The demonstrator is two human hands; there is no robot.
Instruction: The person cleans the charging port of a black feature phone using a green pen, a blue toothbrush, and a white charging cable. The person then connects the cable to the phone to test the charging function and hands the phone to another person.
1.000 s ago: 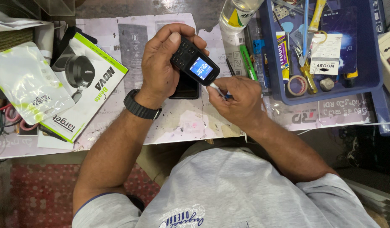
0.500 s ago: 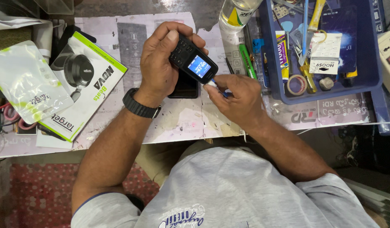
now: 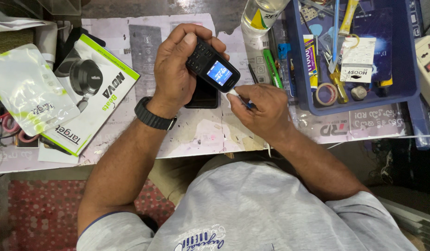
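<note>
Left hand (image 3: pixel 175 76) holds a small black keypad phone (image 3: pixel 211 68) above the workbench (image 3: pixel 196 132), fingers wrapped round its upper end and clamped on its edges, thumb along the near side. Screen is lit and faces up toward the head camera, probably so it stays readable while the lower end is worked on.

Taking the phone as landmark:
- Right hand (image 3: pixel 261 107) sits just below and right of the phone's lower end. Fingers closed together, pinching a small white-tipped tool or plug (image 3: pixel 234 96) whose tip touches or nearly touches the phone's bottom edge. Can't tell which, the thumb hides the contact. Pinch grip looks chosen for fine aiming at the bottom edge.
- Directly under the phone, flat on the bench: a dark slab (image 3: pixel 203 95), likely another handset or cover, mostly hidden.
- Left of the phone, past a black wristwatch (image 3: pixel 152 115) on the left wrist: a green-and-white product box (image 3: pixel 91 90) with a round speaker pictured, and a clear plastic pouch (image 3: pixel 26 90) lying partly over it.
- Right of the phone: a green marker (image 3: pixel 272 68) beside a blue tray (image 3: pixel 410 60) holding a tape roll, yellow-handled tools and small packets. Within reach of the right hand.
- Above right of the phone: a plastic bottle (image 3: pixel 261 11) at the tray's left wall.
- Far right of the phone: a white power strip (image 3: pixel 429 58).
</note>
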